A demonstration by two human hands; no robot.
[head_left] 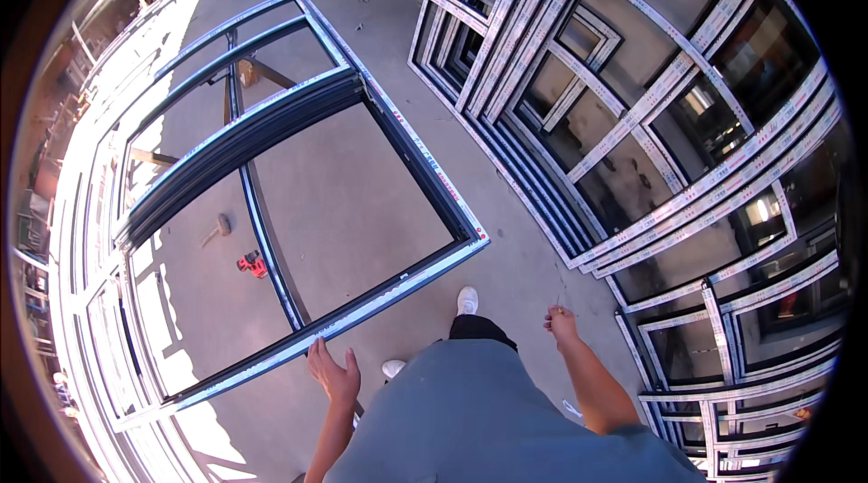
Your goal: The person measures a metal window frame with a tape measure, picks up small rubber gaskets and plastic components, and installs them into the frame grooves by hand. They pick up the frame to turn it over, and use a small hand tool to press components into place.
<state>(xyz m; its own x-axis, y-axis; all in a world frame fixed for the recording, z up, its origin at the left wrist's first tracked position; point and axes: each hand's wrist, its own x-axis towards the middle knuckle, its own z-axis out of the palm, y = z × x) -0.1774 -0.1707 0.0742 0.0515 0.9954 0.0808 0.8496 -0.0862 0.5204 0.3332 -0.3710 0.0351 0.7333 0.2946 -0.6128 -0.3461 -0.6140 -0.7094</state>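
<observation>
In front of me a large dark window frame [411, 158], with pale printed film along its edges, lies flat above the floor. My left hand [334, 376] is at its near edge, fingers stretched out and apart, the fingertips at or very close to the rail; whether they touch is hard to tell. Out to my right, my right hand [561, 323] is curled, away from the frames. A thin sliver seems to show at its fingers, too small to name. Through the frame's openings a mallet [217, 229] and a red and black tool [252, 264] appear on the floor.
Many film-covered window frames [588, 144] stand leaning in stacks along my right side. More frames [104, 338] lie on the left in bright sunlight. Wooden pieces [268, 74] show beneath the far part of the flat frame. My white shoes [467, 300] stand on concrete.
</observation>
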